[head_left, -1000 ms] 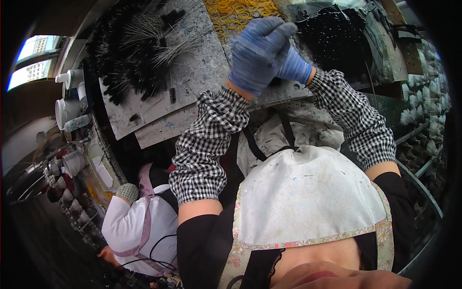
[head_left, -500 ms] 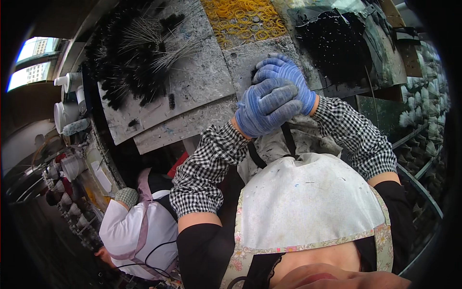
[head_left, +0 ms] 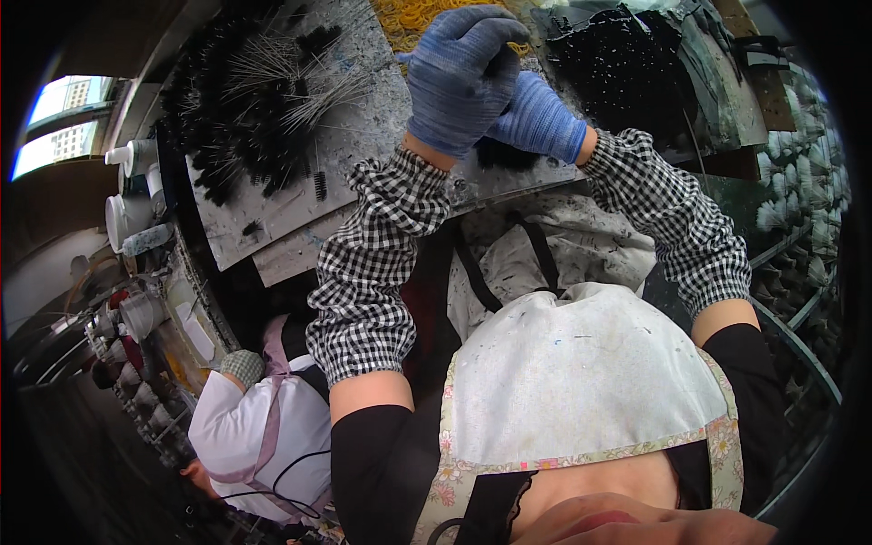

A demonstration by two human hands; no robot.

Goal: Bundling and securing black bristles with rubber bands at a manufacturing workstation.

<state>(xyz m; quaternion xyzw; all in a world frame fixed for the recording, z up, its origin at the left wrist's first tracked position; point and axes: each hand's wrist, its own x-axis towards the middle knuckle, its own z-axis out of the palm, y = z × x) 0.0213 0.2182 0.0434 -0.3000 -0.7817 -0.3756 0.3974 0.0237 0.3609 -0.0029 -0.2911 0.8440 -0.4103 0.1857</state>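
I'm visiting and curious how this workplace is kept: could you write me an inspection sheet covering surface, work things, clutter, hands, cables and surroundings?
Surface: grey board, speckled with dark marks.
Work things: black brushes with wire stems, heaped at left; yellow rings, far side.
Clutter: black patch at right, material unclear.
Hands: left hand and right hand overlap, blue-gloved; grip hidden.
Cables: black cord by the co-worker.
Surroundings: co-worker at lower left; white tubs left; pale tufts right.

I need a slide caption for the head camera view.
Blue-gloved left hand and right hand close together, near black wire-stemmed brushes and yellow rings.
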